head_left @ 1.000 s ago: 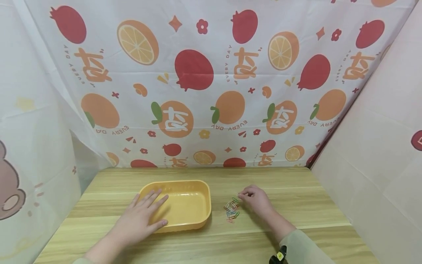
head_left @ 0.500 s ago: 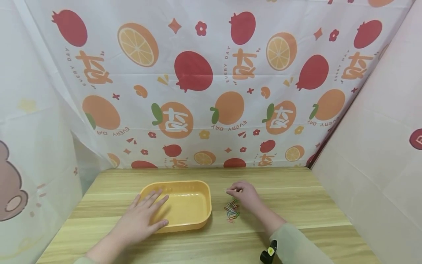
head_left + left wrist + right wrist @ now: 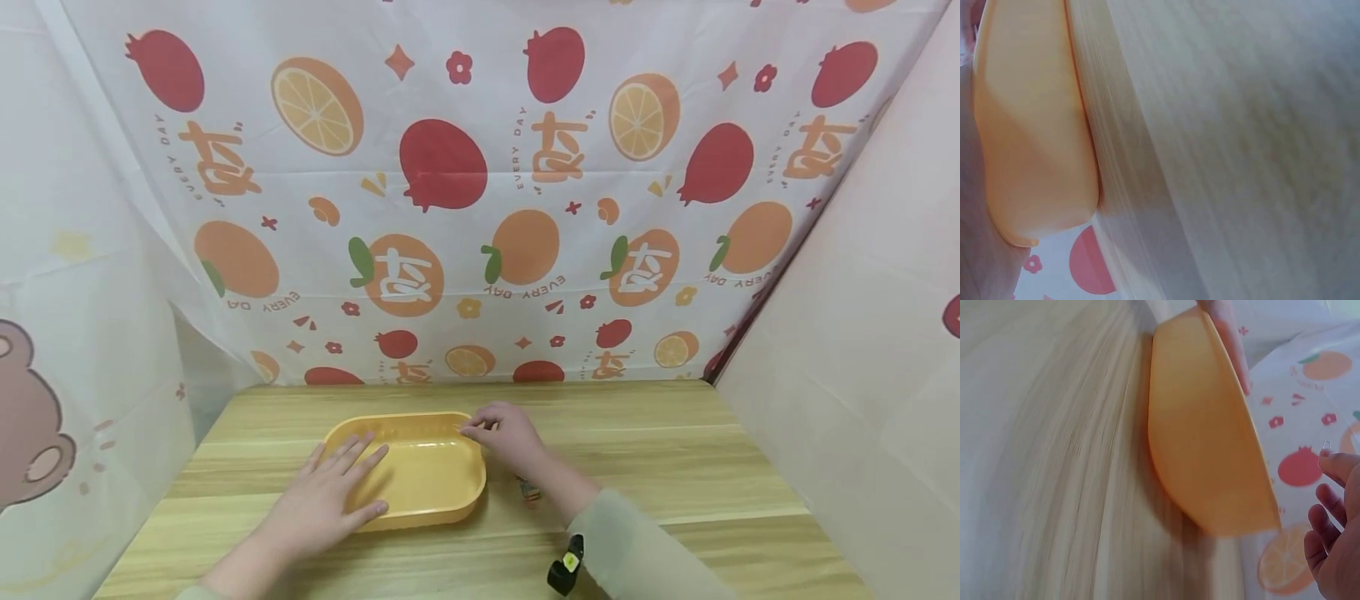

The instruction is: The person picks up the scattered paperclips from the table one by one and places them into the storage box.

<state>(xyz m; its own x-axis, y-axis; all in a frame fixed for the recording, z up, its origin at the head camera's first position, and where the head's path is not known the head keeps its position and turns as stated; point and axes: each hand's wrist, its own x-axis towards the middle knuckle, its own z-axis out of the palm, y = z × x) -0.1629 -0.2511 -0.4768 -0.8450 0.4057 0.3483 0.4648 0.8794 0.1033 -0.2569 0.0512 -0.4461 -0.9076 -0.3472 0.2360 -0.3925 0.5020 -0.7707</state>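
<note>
A yellow plastic basin [image 3: 427,511] stands on the wooden table. My left hand [image 3: 318,498] rests over its left side with fingers spread, the thumb along the near rim. My right hand [image 3: 510,437] is at the basin's far right corner, pinching a small pale paper clip [image 3: 1326,445] between thumb and fingertip; the clip shows best in the right wrist view. Several colored paper clips [image 3: 529,491] lie in a small pile on the table right of the basin, partly hidden under my right forearm. In the left wrist view, the basin's outer wall [image 3: 1038,137] fills the left side.
A fruit-printed cloth [image 3: 465,250] hangs behind the table's far edge. Pale cloth walls close in the left and right sides. A black strap with a yellow mark [image 3: 566,567] sits on my right wrist below the sleeve. Wooden tabletop [image 3: 675,467] extends to the right.
My right hand has moved left from beside the clip pile to the basin's far right corner, carrying a paper clip. The left hand keeps its place on the basin.
</note>
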